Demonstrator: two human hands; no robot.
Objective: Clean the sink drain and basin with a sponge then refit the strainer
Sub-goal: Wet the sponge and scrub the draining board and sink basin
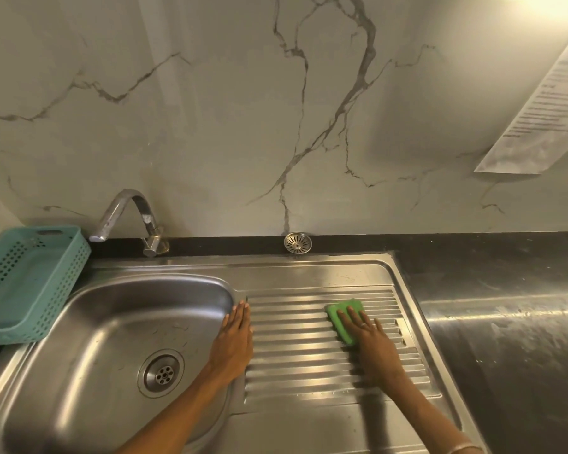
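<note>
From the head view, the right hand (369, 335) lies palm-down with straight fingers (354, 314) pressing the green sponge (343, 317) flat on the ribbed drainboard (309, 355). The left hand (235, 339) rests flat, fingers together and straight, on the basin (112, 322) rim. The strainer (297, 243) sits well beyond the fingertips, by the wall.

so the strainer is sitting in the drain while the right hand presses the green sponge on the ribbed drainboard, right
Not quite. The head view shows the strainer out of the drain, on the dark ledge by the wall behind the drainboard. The rest holds: the right hand presses the green sponge flat on the ribs.
</note>
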